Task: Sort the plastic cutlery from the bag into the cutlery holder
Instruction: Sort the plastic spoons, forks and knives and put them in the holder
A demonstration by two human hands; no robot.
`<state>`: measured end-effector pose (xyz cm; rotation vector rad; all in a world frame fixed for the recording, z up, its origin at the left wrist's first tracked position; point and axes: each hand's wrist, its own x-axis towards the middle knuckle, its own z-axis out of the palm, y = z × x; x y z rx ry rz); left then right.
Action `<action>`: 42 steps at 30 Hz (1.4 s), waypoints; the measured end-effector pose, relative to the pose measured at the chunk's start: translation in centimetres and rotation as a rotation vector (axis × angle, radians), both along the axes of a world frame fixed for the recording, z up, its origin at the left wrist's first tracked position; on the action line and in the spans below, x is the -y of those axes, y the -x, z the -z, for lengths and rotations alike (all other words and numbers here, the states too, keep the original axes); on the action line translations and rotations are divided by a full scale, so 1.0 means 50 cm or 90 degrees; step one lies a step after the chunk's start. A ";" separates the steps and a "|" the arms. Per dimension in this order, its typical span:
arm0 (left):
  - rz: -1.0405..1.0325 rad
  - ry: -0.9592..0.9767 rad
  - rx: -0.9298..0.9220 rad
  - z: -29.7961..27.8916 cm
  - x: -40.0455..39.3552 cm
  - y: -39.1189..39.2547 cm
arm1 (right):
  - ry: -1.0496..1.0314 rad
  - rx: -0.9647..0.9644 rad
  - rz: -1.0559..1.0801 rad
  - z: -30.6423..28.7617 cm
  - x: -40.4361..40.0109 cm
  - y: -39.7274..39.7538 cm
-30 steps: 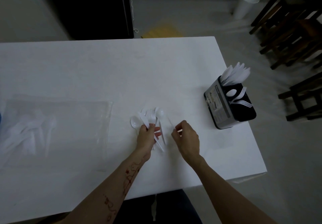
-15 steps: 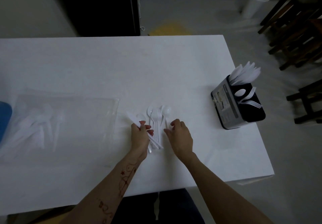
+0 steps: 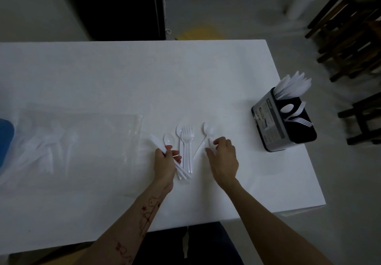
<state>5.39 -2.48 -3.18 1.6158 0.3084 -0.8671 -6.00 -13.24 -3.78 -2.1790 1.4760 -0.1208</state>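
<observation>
Keep left hand clamped on the knives, pinch the loose spoon with right hand fingers curled at its handle, leave forks grouped on the table, then carry by type to the cutlery holder, with the bag lying far left.

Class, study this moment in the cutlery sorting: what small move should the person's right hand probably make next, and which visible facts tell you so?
Probably close the right hand on the spoon lying at its fingertips and lift it. That spoon lies apart from the forks, the left hand already holds knives, and the cutlery holder stands to the right, on that hand's side.
</observation>
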 end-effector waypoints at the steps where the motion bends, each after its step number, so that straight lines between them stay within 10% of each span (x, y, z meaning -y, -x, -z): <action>1: 0.000 0.000 0.000 -0.001 -0.001 0.000 | -0.001 -0.003 -0.035 0.002 -0.010 -0.010; 31: 0.121 -0.017 0.078 -0.009 -0.011 0.007 | -0.090 0.044 0.030 -0.007 0.000 0.017; 42: 0.117 0.229 0.132 -0.197 0.242 0.033 | 0.019 0.250 0.020 -0.148 0.159 0.092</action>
